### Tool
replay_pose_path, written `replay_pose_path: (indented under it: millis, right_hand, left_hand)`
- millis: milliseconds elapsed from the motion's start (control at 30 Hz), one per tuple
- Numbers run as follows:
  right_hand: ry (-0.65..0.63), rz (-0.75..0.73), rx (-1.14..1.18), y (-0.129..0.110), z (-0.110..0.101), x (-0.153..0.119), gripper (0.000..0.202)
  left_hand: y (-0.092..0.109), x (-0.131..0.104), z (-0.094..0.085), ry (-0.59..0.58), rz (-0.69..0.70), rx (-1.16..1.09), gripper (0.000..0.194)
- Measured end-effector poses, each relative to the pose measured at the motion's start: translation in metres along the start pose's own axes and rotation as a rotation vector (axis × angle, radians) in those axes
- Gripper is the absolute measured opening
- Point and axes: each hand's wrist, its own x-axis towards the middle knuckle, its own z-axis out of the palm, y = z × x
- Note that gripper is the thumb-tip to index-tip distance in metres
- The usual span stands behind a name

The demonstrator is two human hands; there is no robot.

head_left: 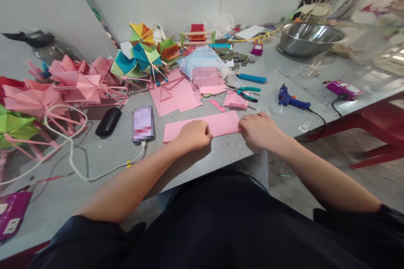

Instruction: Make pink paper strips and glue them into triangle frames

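A long strip of pink paper lies flat on the grey table, close to its front edge. My left hand rests on the strip's lower middle with its fingers curled closed. At the strip's right end my right hand has its thumb and fingers pressed together on the paper's edge. Beyond the strip are larger pink sheets, a small pink piece and a stack of small pink papers.
Green-handled pliers and a blue glue gun lie to the right. A phone with a cable and a black case are at the left, near pink paper models. A metal bowl stands behind.
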Motion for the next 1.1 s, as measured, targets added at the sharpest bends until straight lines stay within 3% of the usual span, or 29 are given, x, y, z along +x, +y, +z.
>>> replay_pose_path:
  millis: [167, 267, 433, 567, 800, 1100]
  right_hand:
    - [-0.027, 0.128, 0.051, 0.007, -0.003, 0.004, 0.026]
    - [0.058, 0.107, 0.071, 0.001, -0.003, 0.0, 0.018]
    - [0.285, -0.092, 0.043, -0.045, 0.011, -0.02, 0.027]
    - [0.394, -0.146, 0.085, -0.076, 0.023, -0.032, 0.039]
    - [0.142, -0.132, 0.109, -0.08, 0.019, -0.032, 0.052]
    - [0.026, -0.052, 0.099, -0.084, 0.009, -0.03, 0.061]
  left_hand:
    - [0.001, 0.001, 0.001, 0.0, -0.014, 0.002, 0.012]
    - [0.001, 0.002, 0.001, 0.002, -0.018, 0.003, 0.012]
    - [0.002, 0.002, 0.001, 0.01, -0.017, 0.004, 0.014]
    - [0.001, 0.002, 0.0, 0.01, -0.002, 0.005, 0.014]
    - [0.001, 0.003, 0.001, 0.005, 0.001, 0.005, 0.01]
    - [0.001, 0.003, 0.0, 0.009, -0.007, -0.004, 0.015]
